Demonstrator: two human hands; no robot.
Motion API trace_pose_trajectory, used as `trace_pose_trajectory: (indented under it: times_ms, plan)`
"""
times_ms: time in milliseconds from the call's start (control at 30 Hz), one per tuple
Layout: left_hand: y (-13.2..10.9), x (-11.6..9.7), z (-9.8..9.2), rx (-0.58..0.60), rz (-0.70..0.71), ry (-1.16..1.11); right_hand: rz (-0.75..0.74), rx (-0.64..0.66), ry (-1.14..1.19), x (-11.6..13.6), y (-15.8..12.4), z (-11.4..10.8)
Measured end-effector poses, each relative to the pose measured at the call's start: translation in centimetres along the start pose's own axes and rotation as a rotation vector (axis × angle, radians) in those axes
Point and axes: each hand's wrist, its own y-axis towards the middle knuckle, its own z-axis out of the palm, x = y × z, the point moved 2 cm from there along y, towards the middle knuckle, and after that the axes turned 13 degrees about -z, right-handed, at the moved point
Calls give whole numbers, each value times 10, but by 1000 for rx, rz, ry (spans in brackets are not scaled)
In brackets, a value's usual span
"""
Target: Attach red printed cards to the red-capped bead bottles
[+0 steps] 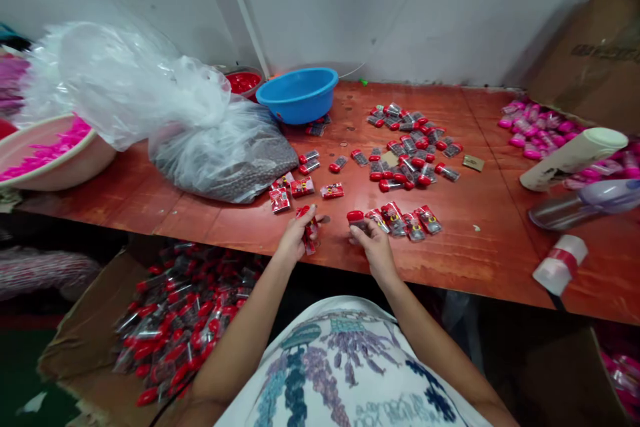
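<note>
My left hand (pixel 293 240) is closed around a small red printed packet (pixel 309 240) near the table's front edge. Between the thumb and fingers of my right hand (pixel 376 245) is a small clear bottle with a red cap (pixel 355 216) and dark contents. Just right of that hand lies a row of red-labelled packets (pixel 394 219). More red packets (pixel 302 187) lie beyond my left hand. Farther back, a loose pile of red-capped bottles (pixel 415 153) covers the middle of the table.
A tied plastic bag of dark beads (pixel 225 153) and a blue basin (pixel 299 97) stand left of centre. Below the edge sits a cardboard box of red-capped bottles (pixel 185 320). Pink-capped bottles (pixel 543 127), a pale cylinder (pixel 573 159) and a clear drinking bottle (pixel 583 205) occupy the right.
</note>
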Motion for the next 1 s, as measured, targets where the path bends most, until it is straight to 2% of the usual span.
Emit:
trace_pose_trajectory:
  times_ms: [100, 233, 333, 400, 533, 667, 800, 1000]
  plan:
    - [-8, 2, -3, 111, -35, -67, 69, 18, 76, -2, -3, 6]
    - [-23, 10, 5, 189, -57, -47, -55, 75, -64, 4, -4, 20]
    - [-29, 20, 10, 227, -57, 7, -63, 98, -84, 5, -2, 27]
    - [-30, 26, 11, 205, -20, 21, -55, 75, -83, 4, 0, 27]
    - [-33, 35, 10, 38, 97, -12, -138, -30, -162, 4, 1, 22]
    - [-35, 38, 14, -40, 158, -66, -217, -45, -234, 5, -1, 19]
    - [-33, 37, 19, -18, 144, -70, -238, -56, -260, 7, 0, 18]
    - [-29, 39, 21, 67, 13, -57, -297, -56, -291, 10, 3, 15]
